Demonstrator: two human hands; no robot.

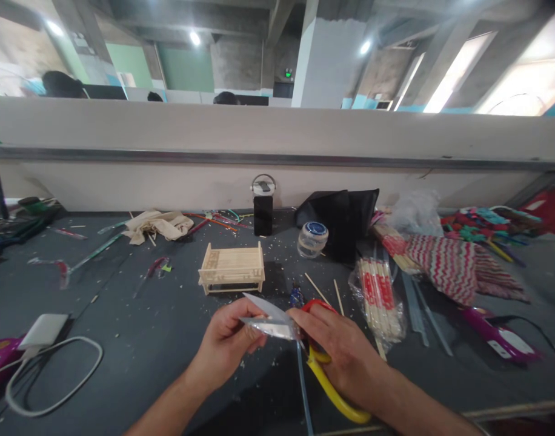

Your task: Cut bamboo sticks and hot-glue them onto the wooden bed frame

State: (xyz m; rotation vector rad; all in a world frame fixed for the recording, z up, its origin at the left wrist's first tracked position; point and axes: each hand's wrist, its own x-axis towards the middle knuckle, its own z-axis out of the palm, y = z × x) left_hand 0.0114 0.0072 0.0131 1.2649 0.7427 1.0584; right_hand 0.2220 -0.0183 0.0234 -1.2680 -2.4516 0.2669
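Note:
My right hand is wrapped round scissors with yellow and red handles. Their two blades are spread apart and point left. At the blade tips, the fingers of my left hand are pinched together. Whatever sits between those fingers is hidden or too small to name. Just beyond my hands stands a small bed-like frame of thin wooden sticks. A clear glue stick lies under the scissors, its far end near a dark blue object.
Behind the frame stand a phone and a clear jar. To the right lie a bag of wooden sticks, striped cloth and a purple glue gun. At left, a white charger trails a cable. A partition closes the back.

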